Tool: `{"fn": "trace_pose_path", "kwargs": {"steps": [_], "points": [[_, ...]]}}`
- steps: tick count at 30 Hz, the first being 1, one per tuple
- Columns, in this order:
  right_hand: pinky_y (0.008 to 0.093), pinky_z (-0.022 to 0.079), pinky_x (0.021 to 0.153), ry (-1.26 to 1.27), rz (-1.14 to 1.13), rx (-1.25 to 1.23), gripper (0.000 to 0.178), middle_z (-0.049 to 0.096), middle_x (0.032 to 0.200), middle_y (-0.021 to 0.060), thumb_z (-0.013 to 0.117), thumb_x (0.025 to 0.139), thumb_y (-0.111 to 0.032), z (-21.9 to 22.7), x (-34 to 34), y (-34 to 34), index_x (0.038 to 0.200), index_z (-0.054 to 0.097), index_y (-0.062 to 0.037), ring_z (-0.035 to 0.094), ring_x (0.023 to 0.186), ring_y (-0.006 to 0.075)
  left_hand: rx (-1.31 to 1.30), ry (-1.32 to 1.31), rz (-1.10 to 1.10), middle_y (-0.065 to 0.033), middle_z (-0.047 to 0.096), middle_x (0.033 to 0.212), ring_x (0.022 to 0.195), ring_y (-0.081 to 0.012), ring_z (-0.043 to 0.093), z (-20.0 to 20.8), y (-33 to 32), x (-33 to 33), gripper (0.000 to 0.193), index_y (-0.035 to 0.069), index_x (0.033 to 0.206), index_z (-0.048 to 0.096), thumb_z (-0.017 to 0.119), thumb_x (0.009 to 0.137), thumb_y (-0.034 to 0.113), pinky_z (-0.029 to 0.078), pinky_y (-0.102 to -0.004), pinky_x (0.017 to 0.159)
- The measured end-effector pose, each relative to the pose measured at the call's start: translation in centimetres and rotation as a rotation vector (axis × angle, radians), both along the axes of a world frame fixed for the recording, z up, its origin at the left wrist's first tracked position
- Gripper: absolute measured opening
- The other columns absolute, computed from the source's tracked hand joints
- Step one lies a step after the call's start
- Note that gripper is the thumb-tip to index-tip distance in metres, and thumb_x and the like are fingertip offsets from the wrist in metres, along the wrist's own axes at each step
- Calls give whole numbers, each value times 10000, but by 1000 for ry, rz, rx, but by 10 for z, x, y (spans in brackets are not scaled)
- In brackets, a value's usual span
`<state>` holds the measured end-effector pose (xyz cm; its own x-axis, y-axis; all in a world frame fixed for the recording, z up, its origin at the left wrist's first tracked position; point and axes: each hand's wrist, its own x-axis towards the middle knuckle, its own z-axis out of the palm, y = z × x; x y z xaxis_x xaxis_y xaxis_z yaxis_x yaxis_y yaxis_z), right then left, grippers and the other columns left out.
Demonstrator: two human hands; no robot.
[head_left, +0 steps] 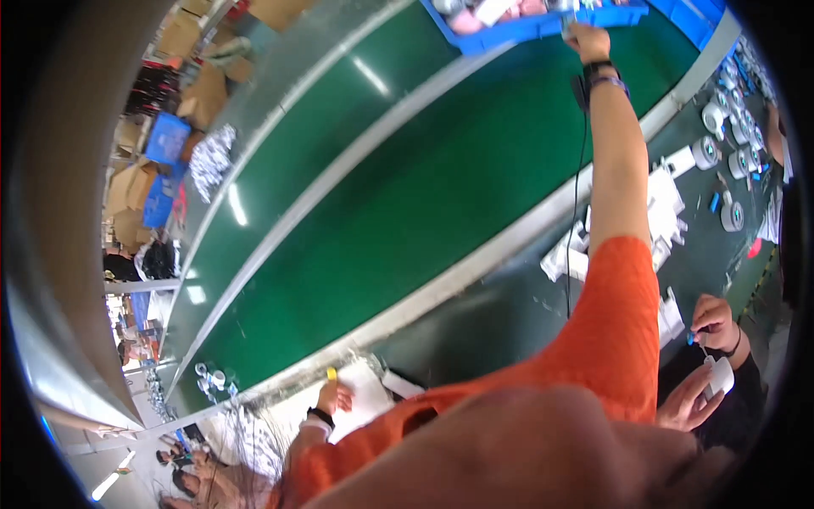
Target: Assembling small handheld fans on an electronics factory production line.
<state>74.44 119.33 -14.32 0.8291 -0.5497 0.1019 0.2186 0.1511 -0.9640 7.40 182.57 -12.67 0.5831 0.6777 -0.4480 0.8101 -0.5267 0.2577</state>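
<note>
My right arm stretches far across the green conveyor belt (441, 187), and my right hand (591, 42) is at the near rim of a blue bin (500, 38). Its fingers are closed at a small greyish thing, too blurred to name. Pink, white and grey pieces fill the bin. Low on the left, my left hand (336, 397) is over a white sheet-like surface (365, 394) beside the belt's edge. A small yellow piece (331, 373) sticks out from its curled fingers; its kind does not show.
White plastic parts (666, 208) are heaped on the dark bench beside my right arm. Round white devices (731, 214) stand farther right. At lower right a co-worker's hands (691, 399) hold a white device and a thin blue-handled tool. Small parts (212, 379) sit on the belt's left end.
</note>
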Motion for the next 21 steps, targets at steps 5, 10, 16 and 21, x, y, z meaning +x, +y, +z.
{"fn": "trace_pose_path", "kwargs": {"steps": [5,10,16,21], "points": [[239,536,571,97,49,189,285,646,735,92,776,632,-53,9,-27,-3,829,606,61,639,676,158,-625,220,300,-124,571,540,423,-238,573,-18,36,-16,880,-21,677,609,190,849,733,496,-337,401],[233,554,635,433,-89,-461,470,645,892,113,699,669,8,-24,-17,-62,1109,548,68,655,750,182,-707,219,225,-113,551,516,402,-239,558,-25,45,-3,822,-21,695,605,168,908,643,458,-332,381],[356,489,829,612,177,-792,570,641,991,110,737,678,-248,-42,-16,-29,1137,554,36,624,926,231,-670,274,255,-113,544,489,406,-244,562,-13,45,-6,849,-18,674,601,152,899,666,443,-324,382],[355,424,905,416,-147,-257,740,568,1174,197,757,656,-270,-63,-4,-8,1230,448,80,539,1088,280,-503,256,171,-124,555,497,417,-250,573,-6,30,-2,863,-11,638,602,172,876,699,472,-329,396]]}}
